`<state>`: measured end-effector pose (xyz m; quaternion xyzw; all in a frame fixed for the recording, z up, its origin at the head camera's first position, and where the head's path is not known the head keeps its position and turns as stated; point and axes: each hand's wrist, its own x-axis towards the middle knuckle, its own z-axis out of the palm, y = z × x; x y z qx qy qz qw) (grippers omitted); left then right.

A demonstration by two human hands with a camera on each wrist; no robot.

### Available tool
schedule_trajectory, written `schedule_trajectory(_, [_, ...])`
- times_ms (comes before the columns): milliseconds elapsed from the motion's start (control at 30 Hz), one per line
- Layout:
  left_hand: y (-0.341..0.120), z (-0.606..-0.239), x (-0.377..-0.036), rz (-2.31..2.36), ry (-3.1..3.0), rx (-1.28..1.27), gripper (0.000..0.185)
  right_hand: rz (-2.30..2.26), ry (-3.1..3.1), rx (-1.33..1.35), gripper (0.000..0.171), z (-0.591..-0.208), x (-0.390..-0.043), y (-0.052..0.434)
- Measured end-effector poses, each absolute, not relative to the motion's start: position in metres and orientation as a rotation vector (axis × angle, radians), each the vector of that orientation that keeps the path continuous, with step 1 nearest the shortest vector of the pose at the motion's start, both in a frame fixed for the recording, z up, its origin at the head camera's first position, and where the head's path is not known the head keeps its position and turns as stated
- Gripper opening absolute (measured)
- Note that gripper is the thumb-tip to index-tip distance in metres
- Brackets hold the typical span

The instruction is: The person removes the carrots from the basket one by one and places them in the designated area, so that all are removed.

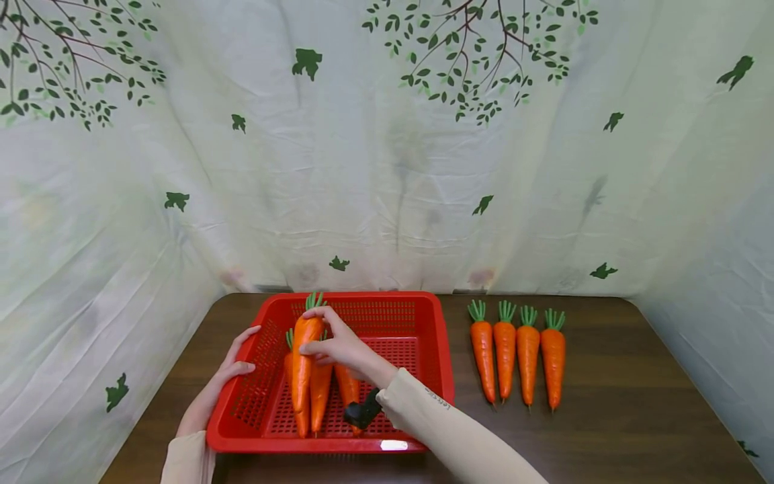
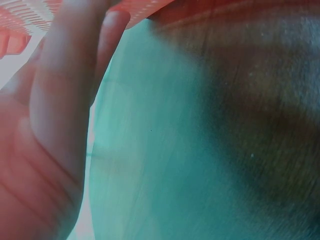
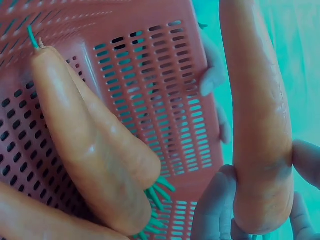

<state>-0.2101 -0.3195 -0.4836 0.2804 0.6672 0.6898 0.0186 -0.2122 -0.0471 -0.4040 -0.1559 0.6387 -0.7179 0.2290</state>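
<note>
Carrots lie in a row right of basket.

1. Basket: red moulded plastic, perforated with slotted mesh in walls and floor; the solid rim is glossy and carries a bright highlight at the front edge.
2. Held carrot: orange, plastic-like imitation skin, smooth with a slight sheen and faint shallow dimples in the right wrist view; green stalks look like soft plastic strands.
3. Carrots in the basket and row of four carrots: same smooth, semi-gloss orange finish.
4. Bench: dark brown wood-grain surface, smooth, low sheen.
5. Backdrop: pale cloth, matt, wrinkled, printed with green leaves and branches.
6. Sleeves: cream knitted cloth, matt.
</note>
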Motion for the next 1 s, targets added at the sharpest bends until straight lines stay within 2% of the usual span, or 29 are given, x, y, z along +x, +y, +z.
schedule_trajectory(667, [-0.321,-0.485,-0.213,2.145,2.051,0.902,0.074,-2.017,1.708,-0.431,0.056,-0.389,-0.21,0.001])
schedule_trajectory(1000, [-0.32,-0.486,-0.213,2.151,2.045,0.918,0.074,-2.024,1.74,-0.419,0.056,-0.384,-0.205,0.028])
